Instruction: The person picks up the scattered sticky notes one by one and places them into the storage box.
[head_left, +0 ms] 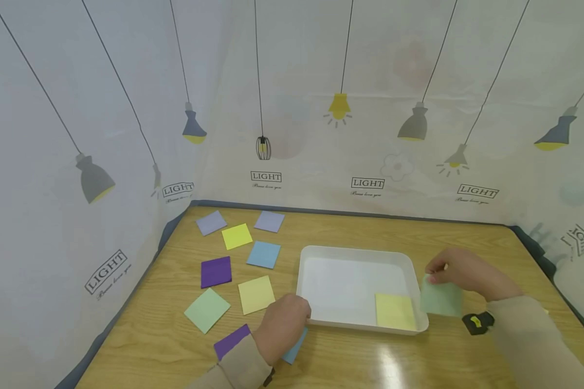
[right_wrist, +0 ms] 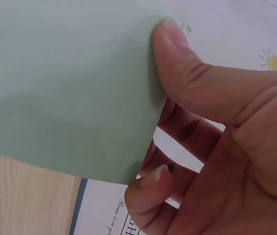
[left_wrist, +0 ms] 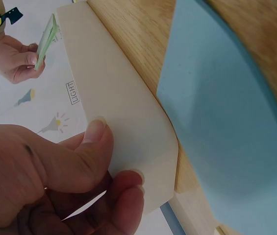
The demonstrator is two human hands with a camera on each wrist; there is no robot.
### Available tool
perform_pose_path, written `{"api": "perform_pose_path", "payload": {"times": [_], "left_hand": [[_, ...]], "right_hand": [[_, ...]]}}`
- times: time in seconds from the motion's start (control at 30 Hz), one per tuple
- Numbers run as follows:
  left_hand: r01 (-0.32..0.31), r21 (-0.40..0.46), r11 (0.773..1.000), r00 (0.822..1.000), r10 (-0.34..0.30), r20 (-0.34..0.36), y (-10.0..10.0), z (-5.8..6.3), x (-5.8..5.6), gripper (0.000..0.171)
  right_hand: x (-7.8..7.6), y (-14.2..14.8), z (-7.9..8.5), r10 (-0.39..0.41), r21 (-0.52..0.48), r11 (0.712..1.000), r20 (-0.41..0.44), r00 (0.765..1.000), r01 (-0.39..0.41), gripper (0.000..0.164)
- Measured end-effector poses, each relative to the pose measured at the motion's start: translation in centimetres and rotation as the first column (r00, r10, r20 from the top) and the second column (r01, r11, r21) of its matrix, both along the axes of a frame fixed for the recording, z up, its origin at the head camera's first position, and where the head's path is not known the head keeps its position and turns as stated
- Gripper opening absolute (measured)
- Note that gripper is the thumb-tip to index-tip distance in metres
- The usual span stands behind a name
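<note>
left grip [head_left: 283,328]: pinching white tray [head_left: 340,281], near-left corner | right grip [head_left: 467,272]: holding green note [head_left: 442,300], right of tray | yellow note [head_left: 395,312]: inside tray, near-right corner

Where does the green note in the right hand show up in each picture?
Head: green note, just right of the white tray.
Left wrist: green note, upper left, nearly edge-on.
Right wrist: green note, large, upper left.
Shared landmark: the right hand, pinching it.
</note>
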State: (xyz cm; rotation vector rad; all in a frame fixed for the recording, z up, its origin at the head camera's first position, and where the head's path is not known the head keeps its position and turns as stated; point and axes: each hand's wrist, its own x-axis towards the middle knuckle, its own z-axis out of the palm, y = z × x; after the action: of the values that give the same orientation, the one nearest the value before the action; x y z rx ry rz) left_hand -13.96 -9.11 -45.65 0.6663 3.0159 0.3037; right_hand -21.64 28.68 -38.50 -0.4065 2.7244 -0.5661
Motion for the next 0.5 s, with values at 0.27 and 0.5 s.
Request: {"api": "perform_pose_path", "payload": {"times": [0.27,0.5], "left_hand": [[-0.01,-0.002,1.0,1.0,0.01,0.007,0.0,-0.2,-0.1,0.014],[-0.023,-0.011,1.0,0.999,0.023,0.027,0.1,-0.1,-0.2,0.014]], "right_hand": [[-0.8,-1.2,0.3,-0.016,0.005,1.0,0.031,0.999,0.016,0.014],[-1.2,-2.3,0.5,-0.021,0.003,1.0,0.036,0.999,0.021,0.021]]}}
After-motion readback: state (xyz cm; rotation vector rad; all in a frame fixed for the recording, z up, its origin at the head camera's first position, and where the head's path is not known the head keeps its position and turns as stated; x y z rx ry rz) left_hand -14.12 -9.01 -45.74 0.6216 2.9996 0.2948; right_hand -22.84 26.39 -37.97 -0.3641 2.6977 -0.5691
